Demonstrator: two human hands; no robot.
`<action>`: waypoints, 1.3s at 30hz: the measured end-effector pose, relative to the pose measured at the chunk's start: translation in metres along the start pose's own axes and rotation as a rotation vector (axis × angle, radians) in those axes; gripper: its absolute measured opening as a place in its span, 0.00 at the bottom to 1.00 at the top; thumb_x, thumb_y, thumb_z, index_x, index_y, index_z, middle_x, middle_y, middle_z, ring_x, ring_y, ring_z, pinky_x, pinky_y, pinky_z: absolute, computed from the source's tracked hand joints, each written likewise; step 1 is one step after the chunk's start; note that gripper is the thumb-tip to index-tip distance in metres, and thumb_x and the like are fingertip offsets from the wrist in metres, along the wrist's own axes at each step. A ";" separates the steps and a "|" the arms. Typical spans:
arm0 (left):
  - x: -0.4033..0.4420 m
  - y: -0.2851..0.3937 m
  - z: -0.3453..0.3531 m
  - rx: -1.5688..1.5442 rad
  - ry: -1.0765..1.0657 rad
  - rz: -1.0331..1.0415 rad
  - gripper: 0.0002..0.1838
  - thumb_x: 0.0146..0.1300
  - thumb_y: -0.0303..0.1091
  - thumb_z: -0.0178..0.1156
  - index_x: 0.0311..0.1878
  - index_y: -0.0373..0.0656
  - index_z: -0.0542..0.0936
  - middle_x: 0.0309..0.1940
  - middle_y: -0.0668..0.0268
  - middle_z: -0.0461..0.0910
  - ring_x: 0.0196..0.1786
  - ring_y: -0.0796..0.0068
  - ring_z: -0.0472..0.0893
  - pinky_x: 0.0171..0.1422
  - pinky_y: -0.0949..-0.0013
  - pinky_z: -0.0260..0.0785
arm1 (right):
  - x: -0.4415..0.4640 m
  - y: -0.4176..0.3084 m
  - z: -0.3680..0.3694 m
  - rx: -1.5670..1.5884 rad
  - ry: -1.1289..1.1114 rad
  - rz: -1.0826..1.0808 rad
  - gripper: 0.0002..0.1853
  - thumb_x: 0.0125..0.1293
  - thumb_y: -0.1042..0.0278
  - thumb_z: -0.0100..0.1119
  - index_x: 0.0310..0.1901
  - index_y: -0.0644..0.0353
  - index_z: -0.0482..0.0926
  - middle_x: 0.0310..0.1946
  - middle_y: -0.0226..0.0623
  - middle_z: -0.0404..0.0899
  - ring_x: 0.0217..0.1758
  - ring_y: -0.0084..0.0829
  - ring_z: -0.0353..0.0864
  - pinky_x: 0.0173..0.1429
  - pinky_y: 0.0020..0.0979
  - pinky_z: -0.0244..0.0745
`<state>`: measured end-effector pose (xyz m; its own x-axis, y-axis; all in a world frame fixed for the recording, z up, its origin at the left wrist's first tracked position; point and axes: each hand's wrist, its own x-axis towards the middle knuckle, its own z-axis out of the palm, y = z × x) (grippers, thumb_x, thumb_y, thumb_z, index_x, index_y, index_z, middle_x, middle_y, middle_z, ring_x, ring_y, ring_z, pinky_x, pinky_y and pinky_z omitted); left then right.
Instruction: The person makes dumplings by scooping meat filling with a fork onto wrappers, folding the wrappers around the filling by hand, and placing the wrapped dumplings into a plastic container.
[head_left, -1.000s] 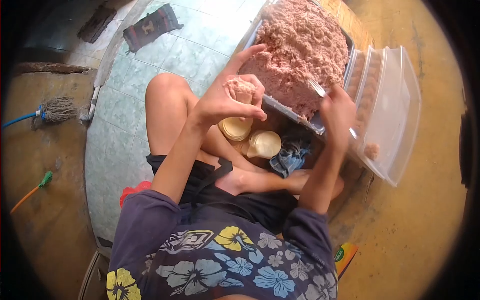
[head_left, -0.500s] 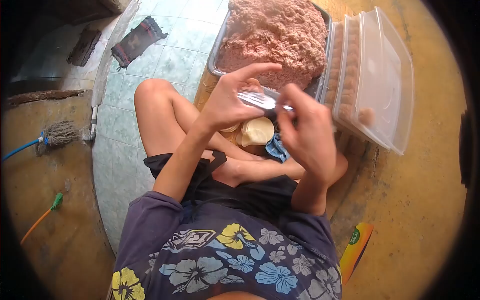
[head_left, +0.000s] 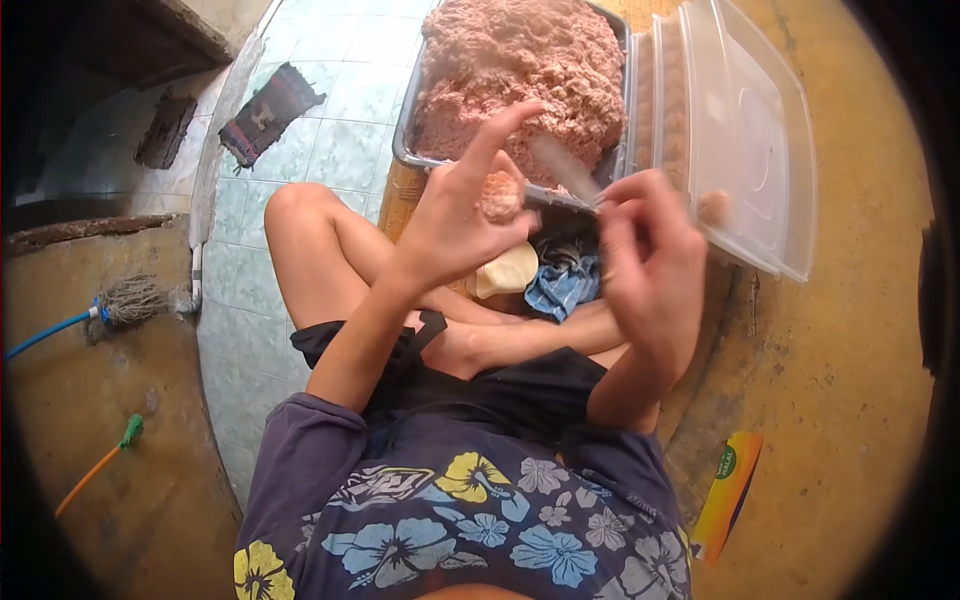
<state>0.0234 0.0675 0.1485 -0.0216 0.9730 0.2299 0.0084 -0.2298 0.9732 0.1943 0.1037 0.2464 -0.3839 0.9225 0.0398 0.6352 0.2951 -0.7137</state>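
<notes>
- Centrally, the left hand [head_left: 455, 225] curls around a small portion of meat [head_left: 502, 197], with one finger stretched out away from it. The fingers grasp the portion, which shows pink between them, held up above the crossed legs [head_left: 465, 345].
- The right hand [head_left: 655, 265] is raised just beside it, fingers clenched on a utensil [head_left: 565, 168]. The utensil is blurred, its far end tilted toward the large mound; its exact shape cannot be told.
- Beyond both hands, a large mound of minced meat [head_left: 520, 70] fills a grey tray [head_left: 403, 145] and rises above its rim. Part of a wooden board [head_left: 403, 198] shows near the tray's left corner.
- To the right of the tray stand clear plastic containers [head_left: 750, 130], close together. Rows of meat portions show through the nearer walls, and one separate lump [head_left: 713, 208] sits near a front corner.
- Between the tray and the legs lie pale, round, thin sheets [head_left: 508, 270], partly hidden by the left hand. A crumpled blue cloth [head_left: 563, 285] is just to their right.
- The person wears a dark shirt [head_left: 400, 520] printed with yellow, grey and blue flowers.
- On the floor to the right is a yellow and orange packet [head_left: 730, 490].
- Over at the left are a grey mop [head_left: 132, 302] with a blue handle, an orange stick [head_left: 88, 480] with a green end, and a dark patterned mat [head_left: 270, 115] on pale green tiles [head_left: 335, 150].
</notes>
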 end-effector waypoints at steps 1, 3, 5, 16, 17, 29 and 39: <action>-0.001 -0.001 -0.006 -0.163 -0.132 -0.043 0.52 0.46 0.18 0.69 0.77 0.48 0.58 0.40 0.60 0.82 0.36 0.75 0.83 0.44 0.70 0.78 | 0.002 0.006 -0.004 0.070 0.038 0.108 0.03 0.67 0.73 0.55 0.38 0.62 0.75 0.23 0.52 0.78 0.26 0.54 0.80 0.32 0.45 0.71; -0.004 -0.018 -0.015 -0.465 -0.123 -0.080 0.53 0.46 0.17 0.70 0.78 0.47 0.57 0.40 0.63 0.82 0.34 0.79 0.80 0.42 0.74 0.74 | 0.004 0.013 -0.002 0.022 0.009 -0.006 0.03 0.66 0.73 0.55 0.38 0.62 0.75 0.23 0.52 0.78 0.27 0.55 0.80 0.33 0.46 0.72; 0.007 -0.026 -0.010 -0.331 -0.090 -0.075 0.55 0.44 0.15 0.72 0.78 0.46 0.57 0.38 0.66 0.81 0.33 0.83 0.79 0.40 0.75 0.73 | 0.005 0.027 0.015 -0.028 -0.110 -0.166 0.03 0.66 0.77 0.57 0.40 0.63 0.75 0.19 0.38 0.74 0.21 0.24 0.71 0.27 0.31 0.66; 0.010 -0.044 0.015 -0.112 0.085 -0.045 0.53 0.67 0.76 0.38 0.80 0.54 0.28 0.54 0.50 0.74 0.43 0.72 0.78 0.43 0.73 0.72 | 0.050 0.104 0.052 -0.232 0.105 -0.207 0.10 0.59 0.75 0.61 0.42 0.65 0.81 0.46 0.55 0.79 0.46 0.55 0.83 0.47 0.46 0.81; 0.012 -0.050 0.022 -0.073 0.084 -0.007 0.53 0.67 0.76 0.38 0.80 0.54 0.29 0.59 0.48 0.71 0.43 0.69 0.78 0.45 0.71 0.72 | 0.029 0.073 0.037 -0.097 0.055 -0.181 0.11 0.56 0.76 0.63 0.43 0.66 0.81 0.46 0.52 0.79 0.43 0.53 0.83 0.49 0.44 0.80; -0.020 -0.089 0.010 0.228 -0.124 -0.340 0.20 0.67 0.29 0.60 0.63 0.42 0.75 0.38 0.62 0.82 0.37 0.74 0.81 0.45 0.70 0.75 | 0.041 0.125 -0.136 -0.252 -0.004 0.148 0.23 0.72 0.51 0.53 0.42 0.69 0.82 0.37 0.50 0.85 0.38 0.33 0.82 0.46 0.31 0.75; -0.068 -0.138 -0.026 1.109 -0.132 -0.391 0.10 0.51 0.32 0.70 0.35 0.43 0.82 0.32 0.56 0.83 0.41 0.52 0.82 0.47 0.50 0.74 | 0.039 0.086 -0.115 -0.207 -0.091 0.105 0.31 0.72 0.44 0.42 0.53 0.68 0.81 0.43 0.48 0.82 0.45 0.39 0.79 0.50 0.36 0.73</action>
<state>-0.0020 0.0323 -0.0015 -0.1124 0.9825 -0.1484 0.8886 0.1663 0.4275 0.3109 0.1932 0.2668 -0.3612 0.9274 -0.0974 0.7949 0.2517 -0.5520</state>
